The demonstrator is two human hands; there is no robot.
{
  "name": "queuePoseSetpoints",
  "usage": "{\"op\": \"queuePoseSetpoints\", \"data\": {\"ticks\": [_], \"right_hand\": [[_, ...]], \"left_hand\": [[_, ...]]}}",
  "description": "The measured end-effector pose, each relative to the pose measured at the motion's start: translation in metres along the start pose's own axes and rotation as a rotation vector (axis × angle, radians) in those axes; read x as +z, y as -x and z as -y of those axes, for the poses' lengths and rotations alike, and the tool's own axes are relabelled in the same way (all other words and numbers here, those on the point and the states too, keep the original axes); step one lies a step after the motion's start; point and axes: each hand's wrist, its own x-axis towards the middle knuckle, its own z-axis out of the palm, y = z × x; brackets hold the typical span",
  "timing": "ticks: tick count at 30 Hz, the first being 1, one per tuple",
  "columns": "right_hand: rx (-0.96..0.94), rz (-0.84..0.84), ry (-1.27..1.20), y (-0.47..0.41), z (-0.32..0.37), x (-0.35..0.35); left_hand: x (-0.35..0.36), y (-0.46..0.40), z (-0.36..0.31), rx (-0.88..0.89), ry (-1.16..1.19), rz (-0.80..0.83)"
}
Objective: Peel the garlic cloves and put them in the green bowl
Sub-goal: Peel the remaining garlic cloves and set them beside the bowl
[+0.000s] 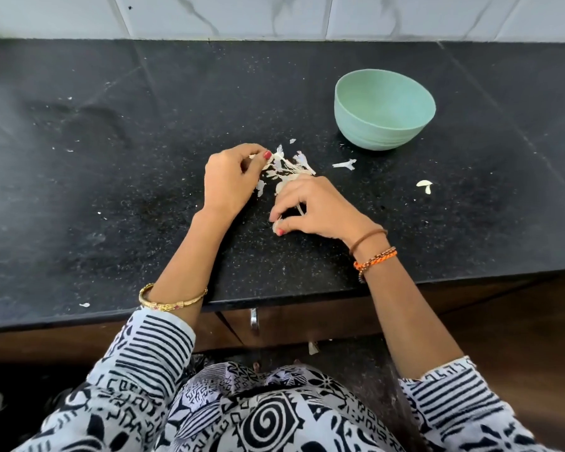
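Centrally on the black speckled surface (111,190), both hands work at a heap of papery garlic skins (287,168). Taking the green bowl (384,109) as landmark: it stands upright toward the tiled wall (274,14), beyond and to the right of the hands, apart from them. From this angle its visible inside wall shows no cloves; its bottom is hidden.

Nearer the person than the bowl and to its left, the left hand (232,181) has its fingers curled, thumb and fingertips pinching a bit of skin at the heap's left edge. The right hand (317,207), nearer still to the person, curls its fingers around a pale garlic clove (277,226) pressed low against the surface; only a little of the clove shows below the fingertips.

Just in front of the bowl lies a loose skin scrap (344,164), and further right, well apart from the bowl, a small pale piece (425,185); whether it is a clove or skin cannot be told. A gold bangle (172,298) sits on the left forearm, orange threads (374,259) on the right wrist.
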Motion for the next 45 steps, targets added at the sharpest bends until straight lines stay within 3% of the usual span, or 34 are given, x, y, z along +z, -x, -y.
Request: {"op": "queuePoseSetpoints", "data": {"ticks": [5, 9, 12, 16, 22, 30, 36, 41, 45], "right_hand": [[0.067, -0.067, 0.009, -0.003, -0.006, 0.006], [0.176, -0.542, -0.100, -0.017, -0.007, -0.002], [0.241, -0.729, -0.228, -0.036, -0.013, -0.007], [0.270, -0.776, -0.317, -0.041, -0.018, 0.009], [0.225, -0.803, -0.205, -0.042, -0.022, 0.011], [0.135, -0.888, -0.106, -0.045, -0.022, 0.015], [0.060, -1.023, 0.075, -0.050, -0.027, 0.014], [-0.060, -1.050, 0.210, -0.049, -0.028, 0.014], [-0.091, -1.062, 0.241, -0.051, -0.030, 0.015]], "left_hand": [[0.001, -0.001, -0.001, 0.003, 0.043, -0.031], [-0.001, -0.003, -0.003, -0.036, 0.224, 0.013], [0.000, -0.005, -0.002, -0.054, 0.294, 0.100], [0.004, -0.007, 0.003, -0.046, 0.330, 0.121], [0.008, -0.013, -0.005, -0.060, 0.360, 0.058], [0.009, -0.022, -0.010, -0.067, 0.262, 0.131], [0.009, -0.031, -0.023, -0.280, 0.387, 0.222], [0.009, -0.032, -0.022, -0.507, 0.682, 0.284], [0.010, -0.031, -0.023, -0.588, 0.830, 0.278]]}}
